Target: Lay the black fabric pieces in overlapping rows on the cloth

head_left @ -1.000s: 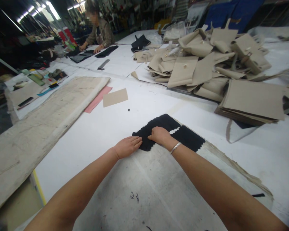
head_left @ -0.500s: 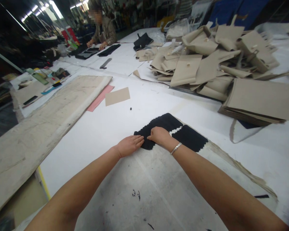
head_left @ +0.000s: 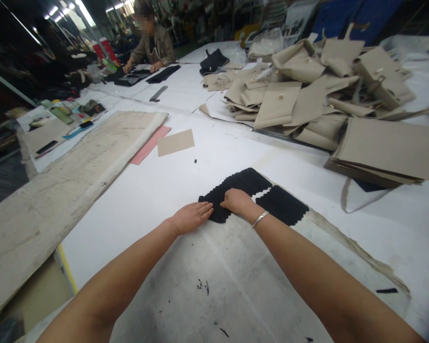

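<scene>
Head view, as I read it. Left hand flat, fingers extended, palm pressing near edge of black fabric pieces, likely pinning stack against sliding. Right hand curled, fingertips on top layer; whether it pinches a layer, I cannot tell. Fabric lies mid-table on stained white sheet. Pieces black, matte, overlapped so edges step in zigzag; two groups, narrow pale gap between. Beige pouches heaped beyond, well apart.

The fabric pieces are lying on the table, the envelope pile behind them, the long board to their left.
</scene>
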Demonstrator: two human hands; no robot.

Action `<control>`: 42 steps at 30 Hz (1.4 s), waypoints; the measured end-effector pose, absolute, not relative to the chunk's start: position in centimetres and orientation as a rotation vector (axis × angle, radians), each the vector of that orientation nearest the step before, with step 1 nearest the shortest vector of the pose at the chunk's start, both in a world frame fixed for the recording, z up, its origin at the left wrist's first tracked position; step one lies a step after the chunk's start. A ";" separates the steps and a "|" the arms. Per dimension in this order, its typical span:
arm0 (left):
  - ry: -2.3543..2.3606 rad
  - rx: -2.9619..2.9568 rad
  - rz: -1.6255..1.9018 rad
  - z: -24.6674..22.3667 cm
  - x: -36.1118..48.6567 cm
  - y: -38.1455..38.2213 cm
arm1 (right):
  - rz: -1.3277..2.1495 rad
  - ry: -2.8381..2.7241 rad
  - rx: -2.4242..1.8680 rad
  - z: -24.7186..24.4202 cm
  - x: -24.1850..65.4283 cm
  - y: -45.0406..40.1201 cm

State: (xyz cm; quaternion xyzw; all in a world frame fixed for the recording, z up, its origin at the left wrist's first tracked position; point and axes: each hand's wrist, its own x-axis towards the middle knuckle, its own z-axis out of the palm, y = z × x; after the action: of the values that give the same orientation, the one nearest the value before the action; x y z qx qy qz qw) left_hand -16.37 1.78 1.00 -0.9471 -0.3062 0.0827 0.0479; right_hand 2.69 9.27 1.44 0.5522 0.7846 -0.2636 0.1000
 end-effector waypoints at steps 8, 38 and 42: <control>-0.947 -2.873 0.288 1.2 -16.3 1.5 | -0.774 2.322 1.644 1.7 2.7 9.1; -1.007 -2.844 0.264 0.7 -16.6 1.0 | -0.727 2.378 1.600 2.2 1.9 7.9; -1.015 -2.888 0.220 0.6 -16.9 1.0 | -0.739 2.356 1.588 2.2 1.6 7.9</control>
State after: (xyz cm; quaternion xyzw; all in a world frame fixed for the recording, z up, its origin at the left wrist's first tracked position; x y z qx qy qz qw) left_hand -16.94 0.99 0.58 -0.9404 -0.3305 0.0716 0.0361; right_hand 1.60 7.88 2.16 0.5381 0.7983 -0.2503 0.1026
